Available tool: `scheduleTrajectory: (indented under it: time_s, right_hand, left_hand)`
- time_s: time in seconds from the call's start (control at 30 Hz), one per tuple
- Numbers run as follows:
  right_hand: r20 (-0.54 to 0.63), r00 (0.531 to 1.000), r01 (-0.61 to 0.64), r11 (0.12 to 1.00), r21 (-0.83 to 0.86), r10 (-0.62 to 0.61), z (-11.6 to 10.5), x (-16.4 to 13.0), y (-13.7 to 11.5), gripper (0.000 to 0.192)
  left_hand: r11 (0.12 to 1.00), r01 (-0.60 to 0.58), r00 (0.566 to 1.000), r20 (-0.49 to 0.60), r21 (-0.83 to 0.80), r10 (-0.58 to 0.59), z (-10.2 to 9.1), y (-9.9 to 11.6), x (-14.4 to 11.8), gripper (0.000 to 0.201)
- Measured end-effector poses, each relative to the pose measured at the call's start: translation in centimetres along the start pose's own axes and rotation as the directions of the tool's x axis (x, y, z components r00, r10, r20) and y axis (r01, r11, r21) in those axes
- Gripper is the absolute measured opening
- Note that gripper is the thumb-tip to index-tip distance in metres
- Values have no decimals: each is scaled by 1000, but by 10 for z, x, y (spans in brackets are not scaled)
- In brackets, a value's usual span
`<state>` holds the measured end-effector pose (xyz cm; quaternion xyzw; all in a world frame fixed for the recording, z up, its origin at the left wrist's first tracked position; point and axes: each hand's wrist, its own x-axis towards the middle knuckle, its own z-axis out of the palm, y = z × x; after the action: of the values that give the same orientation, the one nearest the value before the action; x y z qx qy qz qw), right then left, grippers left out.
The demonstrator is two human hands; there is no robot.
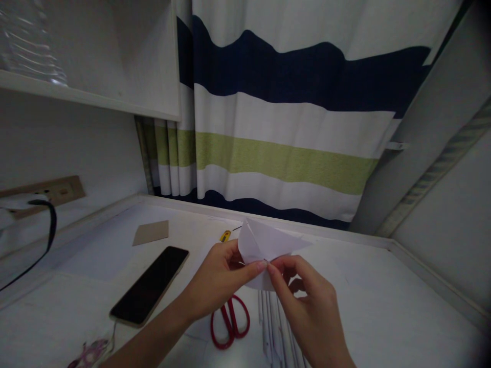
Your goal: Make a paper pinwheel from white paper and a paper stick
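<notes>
Both my hands hold a folded piece of white paper [264,243] above the white desk [383,301]. My left hand [220,281] pinches its lower edge from the left with thumb and fingers. My right hand [307,301] pinches the same edge from the right, fingertips almost touching those of the left. The paper fans upward into pointed flaps. Under the hands lie red-handled scissors [230,322] and several thin white paper strips [274,322].
A black phone [149,286] lies face up on the left, a brown card [151,232] behind it. A yellow cutter [225,235] peeks out near the paper. A wall socket with a black cable [49,225] is far left. A striped curtain [284,128] hangs behind.
</notes>
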<state>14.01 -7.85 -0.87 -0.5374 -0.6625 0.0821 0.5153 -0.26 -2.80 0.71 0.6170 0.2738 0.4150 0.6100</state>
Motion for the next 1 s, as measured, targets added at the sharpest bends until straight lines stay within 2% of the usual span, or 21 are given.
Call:
scheduleTrajectory:
  time_s: [0.23, 0.4, 0.5, 0.6, 0.73, 0.8, 0.87, 0.93, 1.0]
  right_hand:
    - [-60, 998, -7, 1000, -16, 6, -10, 6, -2, 10]
    - [-278, 960, -80, 991, -109, 47, -43, 18, 10, 13]
    - [-320, 940, -198, 955, -220, 121, -70, 26, 28, 25]
    - [-240, 952, -270, 886, -376, 188, -95, 35, 51, 32]
    - [-59, 942, -307, 780, -545, 330, -111, 43, 85, 24]
    - [69, 896, -305, 722, -620, 438, -110, 45, 103, 19]
    - [167, 829, -297, 674, -676, 533, -103, 46, 122, 20]
    - [247, 769, -277, 656, -702, 589, -92, 46, 140, 22]
    - [290, 729, -263, 646, -717, 620, -78, 44, 154, 23]
  left_hand:
    - [1000, 29, 999, -19, -11, -29, -5, -2, 1, 22]
    - [999, 47, 998, -37, 25, -46, -8, 0, 3, 22]
    - [998, 51, 997, -55, 39, -49, -9, 2, 4, 21]
    - [997, 67, 994, -84, 37, -64, -10, 6, 4, 17]
    - [994, 96, 986, -143, 60, -87, -9, 11, 4, 10]
    - [992, 104, 983, -162, 73, -91, -10, 12, 5, 10]
    - [992, 105, 980, -175, 75, -90, -10, 12, 7, 12]
    - [992, 103, 979, -182, 69, -89, -11, 11, 9, 14]
    - [992, 112, 977, -191, 65, -98, -11, 10, 11, 14]
